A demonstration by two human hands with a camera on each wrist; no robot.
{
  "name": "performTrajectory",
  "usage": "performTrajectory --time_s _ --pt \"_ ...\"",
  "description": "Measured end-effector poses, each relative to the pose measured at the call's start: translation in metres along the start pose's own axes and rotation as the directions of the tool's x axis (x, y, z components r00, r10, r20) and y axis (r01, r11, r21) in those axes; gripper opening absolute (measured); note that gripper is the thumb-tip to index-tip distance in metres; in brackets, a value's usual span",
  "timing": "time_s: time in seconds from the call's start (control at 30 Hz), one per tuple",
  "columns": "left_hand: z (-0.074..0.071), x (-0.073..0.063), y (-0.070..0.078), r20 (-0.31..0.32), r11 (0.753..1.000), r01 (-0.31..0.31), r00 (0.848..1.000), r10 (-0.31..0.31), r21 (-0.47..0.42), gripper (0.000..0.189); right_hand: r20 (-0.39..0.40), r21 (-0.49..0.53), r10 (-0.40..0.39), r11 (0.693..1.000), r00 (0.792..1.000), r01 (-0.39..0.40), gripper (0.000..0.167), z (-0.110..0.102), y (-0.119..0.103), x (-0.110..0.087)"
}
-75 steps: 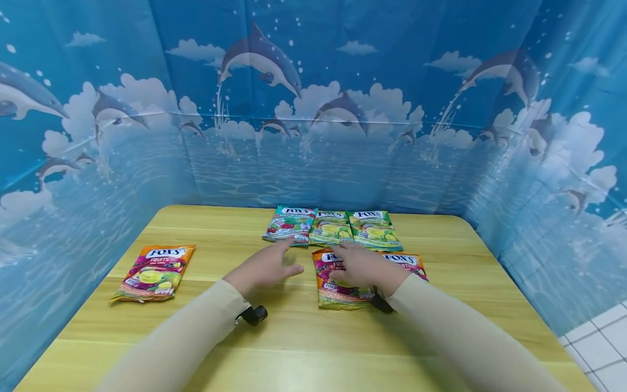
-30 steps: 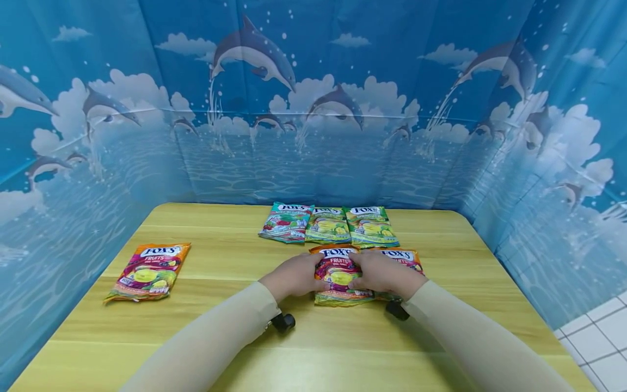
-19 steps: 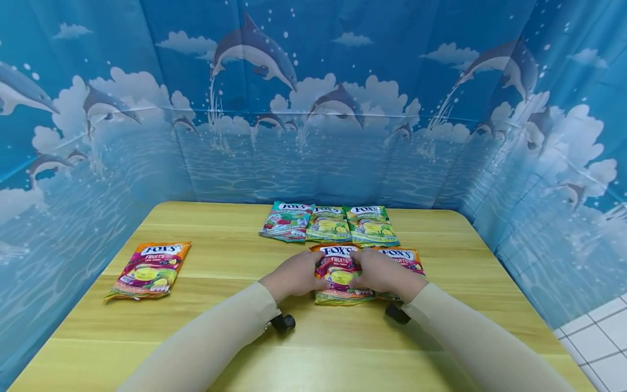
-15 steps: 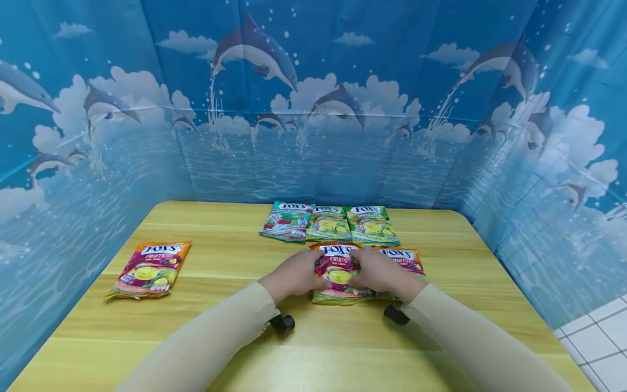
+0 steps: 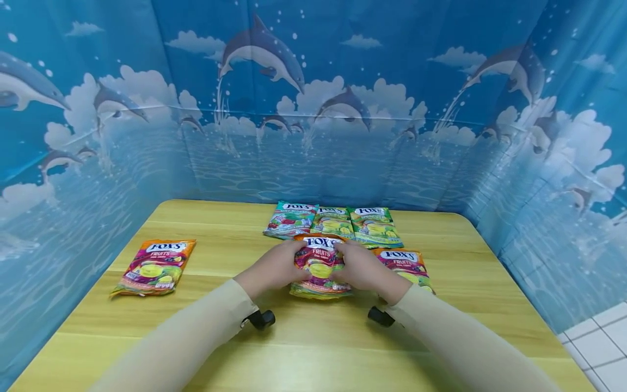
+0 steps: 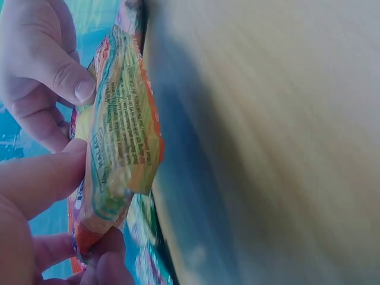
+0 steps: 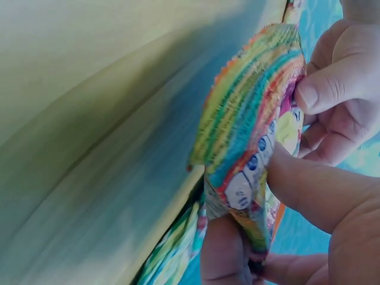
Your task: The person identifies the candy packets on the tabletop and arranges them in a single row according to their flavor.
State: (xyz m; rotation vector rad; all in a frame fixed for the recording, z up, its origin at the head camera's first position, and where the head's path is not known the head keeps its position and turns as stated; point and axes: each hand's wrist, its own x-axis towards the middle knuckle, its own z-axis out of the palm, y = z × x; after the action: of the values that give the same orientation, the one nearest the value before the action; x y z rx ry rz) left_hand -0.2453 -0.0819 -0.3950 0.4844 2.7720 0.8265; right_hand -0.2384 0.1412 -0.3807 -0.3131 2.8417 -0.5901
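Note:
An orange and purple bag of fruit candy point(image 5: 320, 265) is held between my two hands, just above the table. My left hand point(image 5: 275, 268) grips its left edge and my right hand point(image 5: 364, 270) its right edge, thumbs on the printed front. The left wrist view shows the bag's bottom side point(image 6: 122, 130) raised off the wood, fingers curled beneath. In the right wrist view the bag point(image 7: 252, 119) is likewise off the surface, with its far edge pinched by the other hand. A matching candy bag point(image 5: 403, 264) lies to the right, partly covered by my right hand.
Along the back of the wooden table point(image 5: 313, 348) lie a teal candy bag point(image 5: 291, 219) and two green ones, the middle point(image 5: 333, 220) and the right point(image 5: 376, 227). Another orange and purple bag point(image 5: 155, 268) lies at the left. A dolphin-print curtain point(image 5: 313, 163) surrounds the table.
Both hands have closed on the nearer orange and purple bag, lifted it and carried it left. The matching bag beside it is now more exposed. The other bags stay put.

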Motion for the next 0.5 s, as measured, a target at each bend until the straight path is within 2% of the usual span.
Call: performTrajectory --time_s 0.27,0.5 --pt "-0.031 -0.015 -0.029 -0.047 0.999 0.042 0.998 -0.041 0.028 0.087 -0.013 0.058 -0.08 0.995 0.997 0.08 0.087 0.013 -0.04 0.016" --pt "-0.054 -0.027 -0.065 -0.048 0.996 0.079 0.996 -0.076 0.047 0.088 -0.018 0.071 -0.152 0.986 0.988 0.153 0.086 0.031 -0.075 0.038"
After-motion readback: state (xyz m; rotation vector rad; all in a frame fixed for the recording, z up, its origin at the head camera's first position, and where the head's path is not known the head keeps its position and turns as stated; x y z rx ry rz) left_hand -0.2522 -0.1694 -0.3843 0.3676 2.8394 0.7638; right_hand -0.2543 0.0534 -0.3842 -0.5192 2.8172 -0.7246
